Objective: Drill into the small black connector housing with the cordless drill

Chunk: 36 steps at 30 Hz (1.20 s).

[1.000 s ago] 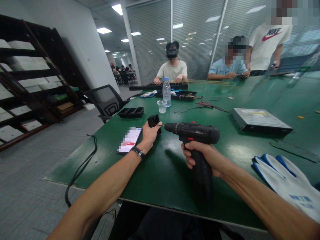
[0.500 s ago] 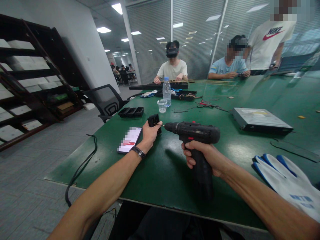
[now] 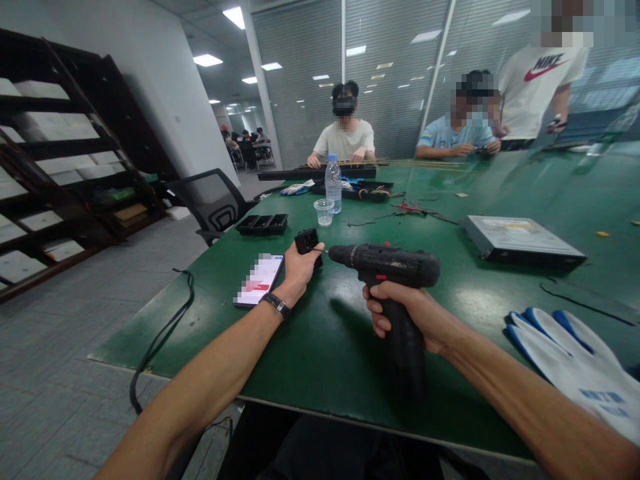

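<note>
Left hand (image 3: 299, 268) closed round small black part (image 3: 306, 239), which sits inside its grip; right hand (image 3: 400, 301) wrapped firmly round drill (image 3: 395, 263). Thin bit (image 3: 326, 251) points from right grip toward left; contact with part can't be told. Phone (image 3: 261, 281) just left of left grip. Likely drilling or screwdriving step; next move seemingly calls for bit kept straight, part braced.

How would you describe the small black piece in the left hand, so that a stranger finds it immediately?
Find the green table, then the black drill above it. Its thin bit points at the small black piece gripped by the left hand. Unlike the black three-part tray lying nearby, this piece is held.
</note>
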Each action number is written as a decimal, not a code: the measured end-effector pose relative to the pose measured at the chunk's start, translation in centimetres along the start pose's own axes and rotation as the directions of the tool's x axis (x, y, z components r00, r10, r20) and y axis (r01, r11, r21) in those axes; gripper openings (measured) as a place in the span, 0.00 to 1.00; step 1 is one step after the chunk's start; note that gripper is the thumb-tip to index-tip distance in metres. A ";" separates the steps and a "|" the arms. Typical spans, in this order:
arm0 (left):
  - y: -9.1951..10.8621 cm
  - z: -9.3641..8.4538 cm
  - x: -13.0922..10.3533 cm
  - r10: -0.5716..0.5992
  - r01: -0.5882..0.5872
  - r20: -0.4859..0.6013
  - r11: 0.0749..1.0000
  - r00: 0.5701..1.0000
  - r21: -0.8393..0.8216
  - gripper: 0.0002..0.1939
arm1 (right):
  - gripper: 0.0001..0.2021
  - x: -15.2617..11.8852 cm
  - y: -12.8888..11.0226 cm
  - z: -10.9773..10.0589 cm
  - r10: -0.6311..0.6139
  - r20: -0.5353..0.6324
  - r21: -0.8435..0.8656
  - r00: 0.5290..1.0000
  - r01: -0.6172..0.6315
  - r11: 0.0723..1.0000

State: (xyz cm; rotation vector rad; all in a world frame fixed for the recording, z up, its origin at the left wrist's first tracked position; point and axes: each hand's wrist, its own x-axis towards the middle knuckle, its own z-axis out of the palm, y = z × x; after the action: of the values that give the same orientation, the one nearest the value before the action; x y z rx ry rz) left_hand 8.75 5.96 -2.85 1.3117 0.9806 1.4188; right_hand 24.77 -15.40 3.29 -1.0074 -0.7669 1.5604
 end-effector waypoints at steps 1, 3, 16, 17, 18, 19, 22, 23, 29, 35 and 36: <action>0.0 0.0 0.0 0.005 -0.005 0.003 1.000 1.000 0.001 0.23 | 0.10 0.0 0.0 0.0 -0.001 0.001 -0.002 1.000 0.001 1.000; -0.1 0.0 0.0 0.011 -0.011 0.006 1.000 1.000 0.006 0.24 | 0.09 0.0 0.0 0.0 -0.003 0.000 -0.004 1.000 0.003 1.000; 0.2 0.0 -0.1 0.001 -0.001 0.006 1.000 1.000 0.006 0.23 | 0.09 0.0 0.0 0.0 0.005 0.000 -0.011 1.000 -0.005 1.000; 0.1 0.0 -0.1 -0.002 0.002 0.007 1.000 1.000 0.002 0.23 | 0.09 0.0 0.0 0.0 0.005 0.002 -0.009 1.000 -0.005 1.000; 0.1 -0.1 -0.1 -0.003 0.003 0.008 1.000 1.000 -0.002 0.23 | 0.09 0.0 0.1 -0.1 0.004 0.003 -0.007 1.000 -0.004 1.000; 0.1 -0.1 -0.1 -0.003 0.003 0.009 1.000 1.000 -0.004 0.24 | 0.09 0.1 0.1 -0.1 0.003 0.002 -0.004 1.000 -0.003 1.000; 0.2 -0.1 -0.1 0.000 0.000 0.007 1.000 1.000 0.008 0.23 | 0.09 0.1 0.1 -0.1 0.001 0.002 0.004 1.000 -0.001 1.000; 0.2 -0.1 -0.1 0.000 0.000 0.006 1.000 1.000 0.012 0.23 | 0.09 0.0 0.1 -0.1 0.001 0.003 0.004 1.000 -0.001 1.000; 0.4 0.1 -0.2 0.011 -0.011 -0.003 1.000 1.000 0.010 0.21 | 0.10 0.0 0.0 0.0 -0.003 -0.004 -0.010 1.000 0.003 1.000; 0.5 0.1 -0.3 0.011 -0.011 -0.004 1.000 1.000 0.023 0.21 | 0.09 0.1 0.1 -0.2 -0.005 -0.010 -0.007 1.000 0.005 1.000; 0.5 0.1 -0.2 0.010 -0.009 -0.004 1.000 1.000 0.026 0.21 | 0.09 0.1 0.1 -0.2 -0.003 -0.010 -0.005 1.000 0.003 1.000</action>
State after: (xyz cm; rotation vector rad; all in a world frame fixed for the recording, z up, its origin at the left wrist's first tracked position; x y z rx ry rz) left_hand 8.76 5.61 -2.45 1.3345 0.9996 1.4206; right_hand 24.89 -15.32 3.08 -1.0166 -0.7659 1.5505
